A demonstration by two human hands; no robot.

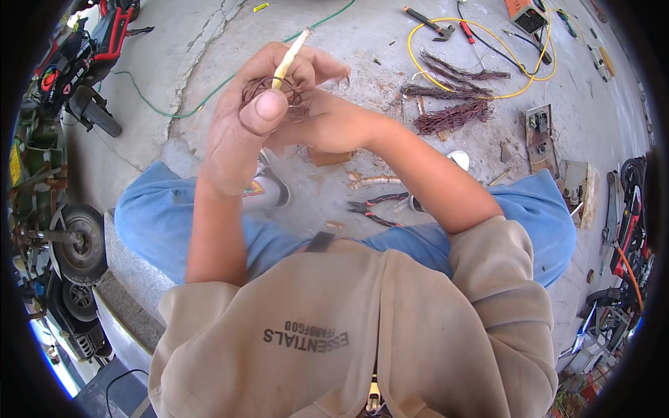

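Observation:
My left hand (233, 136) is raised in front of me, closed with its thumb on a thin, pale cream-yellow stick-like piece (290, 61) that points up and away. Loops of thin dark brown wire (252, 89) circle the lower part of this piece, next to the thumb. My right hand (324, 122) comes in from the right against the left one, its fingers bent in at the wire loops. Its fingertips are partly hidden by the left hand. Red-and-black handled pliers (380, 209) lie on the ground between my legs.
Bundles of dark brown wire (453, 117) lie on the concrete ahead right, near a hammer (432, 24), a red-handled screwdriver (470, 35) and a yellow hose (502, 95). A metal box part (540, 136) is by my right knee. A motorbike wheel (94, 111) stands far left.

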